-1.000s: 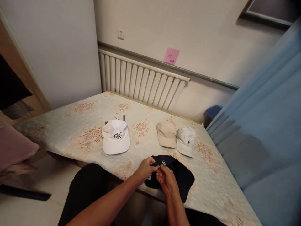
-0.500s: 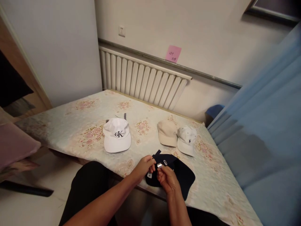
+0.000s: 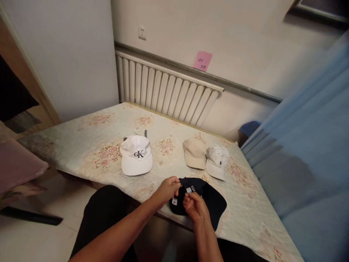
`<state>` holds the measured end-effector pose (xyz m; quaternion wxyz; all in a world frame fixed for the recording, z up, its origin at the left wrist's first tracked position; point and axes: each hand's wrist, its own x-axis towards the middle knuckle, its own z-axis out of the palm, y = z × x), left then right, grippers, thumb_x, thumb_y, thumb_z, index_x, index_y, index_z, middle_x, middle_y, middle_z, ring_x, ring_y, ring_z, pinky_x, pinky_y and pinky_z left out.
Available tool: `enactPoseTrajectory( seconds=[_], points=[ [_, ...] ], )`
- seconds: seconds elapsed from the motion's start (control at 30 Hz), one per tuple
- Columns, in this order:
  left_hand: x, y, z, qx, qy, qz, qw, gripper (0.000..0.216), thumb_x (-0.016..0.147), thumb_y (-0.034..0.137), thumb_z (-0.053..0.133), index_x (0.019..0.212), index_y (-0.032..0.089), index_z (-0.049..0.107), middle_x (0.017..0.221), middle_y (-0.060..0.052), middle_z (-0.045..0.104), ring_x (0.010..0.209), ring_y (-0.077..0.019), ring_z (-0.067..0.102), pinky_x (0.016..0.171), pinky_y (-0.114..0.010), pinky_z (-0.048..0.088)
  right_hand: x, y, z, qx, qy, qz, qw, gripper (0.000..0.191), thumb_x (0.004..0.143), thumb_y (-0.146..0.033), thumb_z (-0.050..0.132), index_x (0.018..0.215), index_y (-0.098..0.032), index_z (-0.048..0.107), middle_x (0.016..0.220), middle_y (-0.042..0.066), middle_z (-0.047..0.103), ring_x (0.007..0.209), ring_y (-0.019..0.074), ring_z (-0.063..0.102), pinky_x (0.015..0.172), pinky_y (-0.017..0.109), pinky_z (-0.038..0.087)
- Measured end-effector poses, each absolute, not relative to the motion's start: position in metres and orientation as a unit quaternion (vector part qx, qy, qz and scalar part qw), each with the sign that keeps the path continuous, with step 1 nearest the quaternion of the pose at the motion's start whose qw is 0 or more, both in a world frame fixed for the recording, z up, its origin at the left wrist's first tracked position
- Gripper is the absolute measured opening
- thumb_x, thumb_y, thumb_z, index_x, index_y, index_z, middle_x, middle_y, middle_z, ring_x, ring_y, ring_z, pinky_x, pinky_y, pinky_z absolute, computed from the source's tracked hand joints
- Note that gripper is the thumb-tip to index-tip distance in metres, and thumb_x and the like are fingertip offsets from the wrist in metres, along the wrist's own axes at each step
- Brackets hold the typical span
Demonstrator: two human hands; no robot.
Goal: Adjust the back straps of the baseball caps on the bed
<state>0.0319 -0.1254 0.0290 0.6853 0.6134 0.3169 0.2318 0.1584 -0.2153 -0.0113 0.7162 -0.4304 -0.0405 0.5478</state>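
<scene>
A black cap [image 3: 214, 203] lies at the near edge of the bed, its brim toward the right. My left hand [image 3: 169, 189] is closed in a pinch on the cap's strap at its left side. At the metal buckle [image 3: 189, 190], my right hand [image 3: 195, 206] pinches with thumb and fingers. A small white label [image 3: 174, 201] shows inside the cap below my left hand. Beyond, a beige cap [image 3: 195, 153] touches a smaller white cap [image 3: 217, 162]. Farther left sits a white cap with black letters [image 3: 136, 155], its strap end sticking up behind.
The caps rest on a flower-patterned bed cover [image 3: 166, 147]. A radiator [image 3: 166, 89] runs along the wall behind, with a pink note [image 3: 202, 60] above it. A blue curtain [image 3: 305, 145] hangs at the right, and pink cloth [image 3: 20, 163] is at the left.
The strap end that stuck up past my left hand no longer shows there. The buckle has turned and shifted slightly right, and my right fingers have moved a little lower on it.
</scene>
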Motion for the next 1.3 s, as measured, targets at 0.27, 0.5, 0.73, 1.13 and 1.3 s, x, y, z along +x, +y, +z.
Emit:
enactPoseTrajectory(
  seconds=[0.27,0.5,0.73,1.13,1.3],
  points=[
    [0.032,-0.139,0.010,0.606,0.342,0.193,0.692,0.022,0.072,0.039,0.050,0.070,0.017,0.052,0.042,0.008,0.042,0.037,-0.0063,0.034,0.041,-0.019,0.025,0.160,-0.214,-0.014,-0.413,-0.030,0.559,0.718,0.018,0.054,-0.011,0.067,0.056,-0.020,0.051,0.052,-0.002,0.055,0.043,0.0069,0.040,0.042,0.020,0.033],
    [0.030,-0.141,0.006,0.590,0.329,0.187,0.714,0.021,0.072,0.037,0.049,0.072,0.017,0.053,0.043,0.008,0.042,0.038,-0.0063,0.034,0.040,-0.019,0.026,0.161,-0.214,-0.015,-0.410,-0.031,0.557,0.721,0.019,0.053,-0.010,0.067,0.057,-0.019,0.051,0.052,-0.003,0.054,0.044,0.0064,0.040,0.043,0.019,0.032],
    [0.028,-0.142,0.004,0.579,0.326,0.178,0.726,0.024,0.072,0.041,0.052,0.072,0.016,0.053,0.043,0.008,0.041,0.038,-0.0056,0.033,0.040,-0.019,0.025,0.161,-0.214,-0.016,-0.412,-0.039,0.558,0.719,0.021,0.054,-0.011,0.067,0.056,-0.020,0.048,0.052,-0.003,0.053,0.043,0.0066,0.039,0.043,0.020,0.031],
    [0.028,-0.143,0.004,0.585,0.315,0.168,0.728,0.021,0.070,0.038,0.049,0.072,0.017,0.052,0.043,0.008,0.041,0.038,-0.0065,0.033,0.041,-0.020,0.026,0.159,-0.213,-0.016,-0.408,-0.021,0.556,0.723,0.019,0.053,-0.010,0.067,0.052,-0.019,0.050,0.049,-0.001,0.055,0.043,0.0064,0.039,0.042,0.019,0.031],
    [0.029,-0.143,0.003,0.587,0.318,0.167,0.726,0.018,0.070,0.034,0.047,0.073,0.017,0.053,0.044,0.008,0.041,0.039,-0.0068,0.033,0.040,-0.020,0.026,0.158,-0.212,-0.014,-0.406,-0.021,0.558,0.723,0.022,0.051,-0.010,0.069,0.050,-0.019,0.048,0.048,-0.002,0.055,0.043,0.0062,0.039,0.042,0.018,0.031]
  ],
)
